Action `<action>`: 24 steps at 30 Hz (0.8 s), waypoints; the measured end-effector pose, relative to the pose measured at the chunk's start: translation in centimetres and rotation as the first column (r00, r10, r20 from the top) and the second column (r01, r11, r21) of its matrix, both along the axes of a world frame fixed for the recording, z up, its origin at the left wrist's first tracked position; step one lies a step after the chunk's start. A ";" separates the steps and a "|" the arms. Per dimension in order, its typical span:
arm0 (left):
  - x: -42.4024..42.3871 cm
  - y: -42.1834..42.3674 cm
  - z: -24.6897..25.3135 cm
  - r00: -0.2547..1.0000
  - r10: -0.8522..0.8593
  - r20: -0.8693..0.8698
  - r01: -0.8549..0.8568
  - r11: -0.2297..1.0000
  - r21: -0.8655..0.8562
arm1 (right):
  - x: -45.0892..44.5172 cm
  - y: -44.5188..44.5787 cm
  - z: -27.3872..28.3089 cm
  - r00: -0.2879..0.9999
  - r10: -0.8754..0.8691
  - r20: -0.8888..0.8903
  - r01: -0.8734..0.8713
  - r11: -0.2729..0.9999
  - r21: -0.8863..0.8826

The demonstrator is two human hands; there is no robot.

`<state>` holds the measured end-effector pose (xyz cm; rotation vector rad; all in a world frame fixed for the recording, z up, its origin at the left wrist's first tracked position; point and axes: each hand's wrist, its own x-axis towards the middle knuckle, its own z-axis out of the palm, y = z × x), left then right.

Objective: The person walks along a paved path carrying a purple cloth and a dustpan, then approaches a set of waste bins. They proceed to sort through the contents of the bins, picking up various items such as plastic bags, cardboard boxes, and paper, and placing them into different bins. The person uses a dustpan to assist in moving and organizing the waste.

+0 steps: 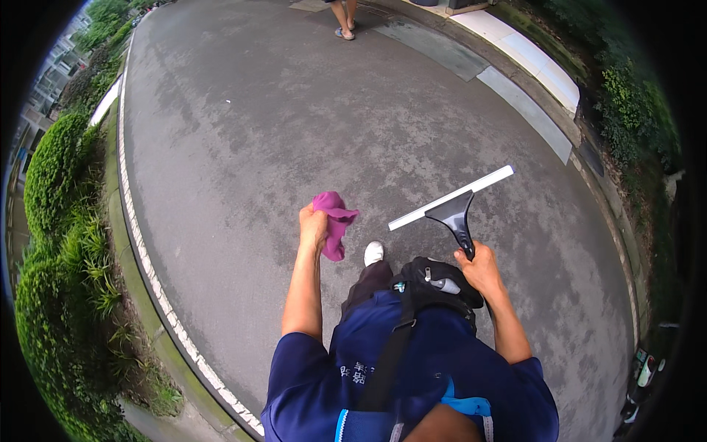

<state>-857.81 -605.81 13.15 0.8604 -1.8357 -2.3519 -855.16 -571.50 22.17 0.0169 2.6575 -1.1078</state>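
Note:
My left hand (pixel 314 225) grips a crumpled magenta cloth (pixel 333 221), which hangs over the asphalt in front of me. My right hand (pixel 479 266) is closed around the black handle of a window squeegee (pixel 454 212), its long pale blade pointing away from me at a slant. The cloth and the squeegee are apart. Between my arms, a black waist bag (pixel 439 284) with a zip rests at my front on a strap. One white shoe (pixel 374 253) shows beyond the bag.
Dark asphalt road (pixel 248 138) lies ahead. A person (pixel 343 22) is at the top, only the legs showing. A white line and mossy kerb (pixel 132 259) border hedges (pixel 49 182) on the left. Pale slabs (pixel 525 50) and bushes edge the right; a partly seen vehicle (pixel 645 371) stands lower right.

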 end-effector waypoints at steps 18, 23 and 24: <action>-23.6 11.5 6.9 0.804 -0.361 -0.473 0.561 0.195 0.804 | -29.9 -6.4 0.6 0.999 0.028 0.030 -0.019 0.959 -0.284; -29.8 9.3 6.0 0.868 -0.230 -0.441 0.493 0.281 0.823 | -38.6 -3.4 -1.6 0.980 -0.020 0.198 0.081 0.949 -0.306; -30.8 9.2 5.6 0.895 -0.160 -0.417 0.447 0.338 0.829 | -39.6 -3.2 -1.6 0.979 0.000 0.206 0.068 0.945 -0.321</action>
